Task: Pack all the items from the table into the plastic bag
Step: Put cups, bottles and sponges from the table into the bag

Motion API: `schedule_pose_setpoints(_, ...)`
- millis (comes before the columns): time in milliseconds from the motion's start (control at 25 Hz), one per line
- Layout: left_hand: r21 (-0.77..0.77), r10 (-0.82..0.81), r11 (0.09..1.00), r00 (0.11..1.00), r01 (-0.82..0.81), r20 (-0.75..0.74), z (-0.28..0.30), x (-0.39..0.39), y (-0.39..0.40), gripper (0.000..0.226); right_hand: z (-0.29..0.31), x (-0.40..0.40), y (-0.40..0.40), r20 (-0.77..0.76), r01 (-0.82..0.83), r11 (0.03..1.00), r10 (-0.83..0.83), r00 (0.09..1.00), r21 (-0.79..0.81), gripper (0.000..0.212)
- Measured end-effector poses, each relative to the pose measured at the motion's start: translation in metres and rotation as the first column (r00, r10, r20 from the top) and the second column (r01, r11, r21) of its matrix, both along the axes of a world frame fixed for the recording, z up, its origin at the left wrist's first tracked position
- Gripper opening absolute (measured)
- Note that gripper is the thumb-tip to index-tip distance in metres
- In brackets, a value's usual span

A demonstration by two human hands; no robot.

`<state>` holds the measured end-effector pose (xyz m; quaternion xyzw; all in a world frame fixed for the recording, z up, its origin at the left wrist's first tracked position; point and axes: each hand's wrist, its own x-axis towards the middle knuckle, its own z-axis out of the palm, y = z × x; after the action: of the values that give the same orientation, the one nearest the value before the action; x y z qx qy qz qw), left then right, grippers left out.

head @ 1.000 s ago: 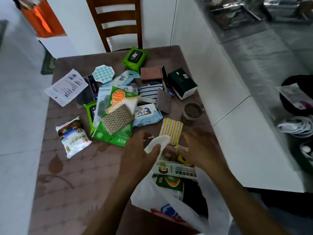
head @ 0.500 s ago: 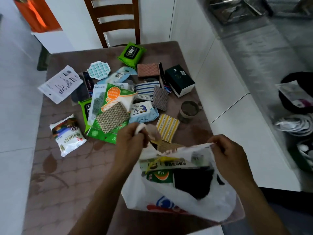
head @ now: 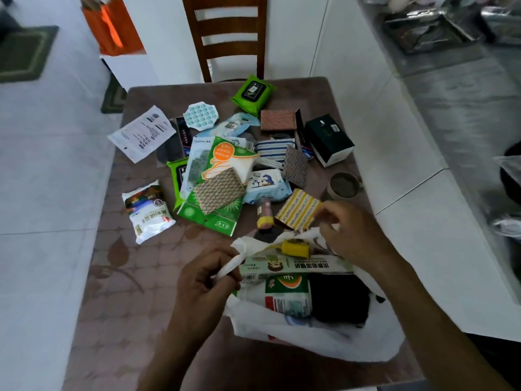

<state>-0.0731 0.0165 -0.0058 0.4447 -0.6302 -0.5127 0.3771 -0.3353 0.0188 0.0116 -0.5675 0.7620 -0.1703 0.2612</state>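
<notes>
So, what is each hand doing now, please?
Left hand: grips the white plastic bag's handle.
Right hand: touches the yellow striped packet; grip cannot be told.

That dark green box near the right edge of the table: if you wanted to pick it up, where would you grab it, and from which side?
Probably from above, across its two long side walls. The dark green box lies flat and slightly askew, top face up. Its right side is clear toward the table edge; packets crowd its left, so fingers should drop in straight down rather than slide in sideways.
</notes>
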Motion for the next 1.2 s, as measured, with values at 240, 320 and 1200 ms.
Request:
schedule_pose_setpoints(240,0.04,0.065,0.997,0.997,-0.063,-0.031,-0.003,-0.002,-0.002,0.014,-0.115,0.048,-0.138,-0.125,-0.095,0.872,0.176,0.977,0.481,0.03)
schedule_pose_setpoints(320,0.054,0.065,0.997,0.997,-0.063,-0.035,-0.005,0.0,-0.002,0.016,-0.15,0.057,-0.146,-0.143,-0.073,0.837,0.177,0.974,0.542,0.036)
schedule_pose_setpoints(1200,0.317,0.177,0.946,0.927,-0.067,-0.331,0.045,0.052,0.008,0.014,0.031,0.069,0.034,0.203,-0.022,0.94,0.096,0.974,-0.342,0.014)
